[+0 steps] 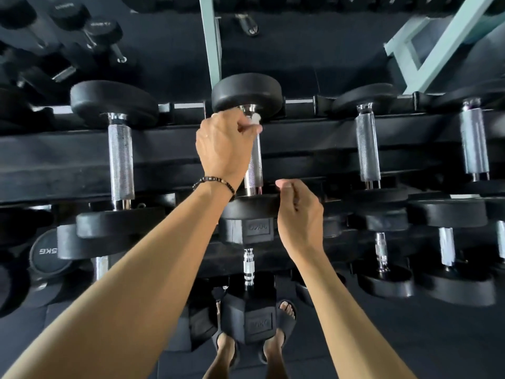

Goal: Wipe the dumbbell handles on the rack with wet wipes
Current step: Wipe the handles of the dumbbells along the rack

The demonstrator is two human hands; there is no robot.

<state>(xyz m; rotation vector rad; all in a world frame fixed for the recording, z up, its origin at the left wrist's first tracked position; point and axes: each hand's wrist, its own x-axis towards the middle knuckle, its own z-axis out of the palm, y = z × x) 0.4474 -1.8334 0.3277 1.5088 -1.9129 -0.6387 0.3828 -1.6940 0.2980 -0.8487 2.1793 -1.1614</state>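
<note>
A black round-headed dumbbell lies on the top tier of the rack (68, 160), its knurled chrome handle (253, 170) running away from me. My left hand (224, 147) grips the far end of this handle with a white wet wipe (255, 119) bunched under its fingers, near the far head (246, 91). My right hand (299, 214) rests on the rim of the near head (251, 207), thumb on top and fingers curled against its side. The wipe is mostly hidden by my fingers.
Similar dumbbells lie to the left (120, 160) and right (367, 149) on the same tier, another at far right (474, 143). Lower tiers hold smaller dumbbells (248, 265) near my sandalled feet (284, 314). A pale green frame (213, 45) stands behind the rack.
</note>
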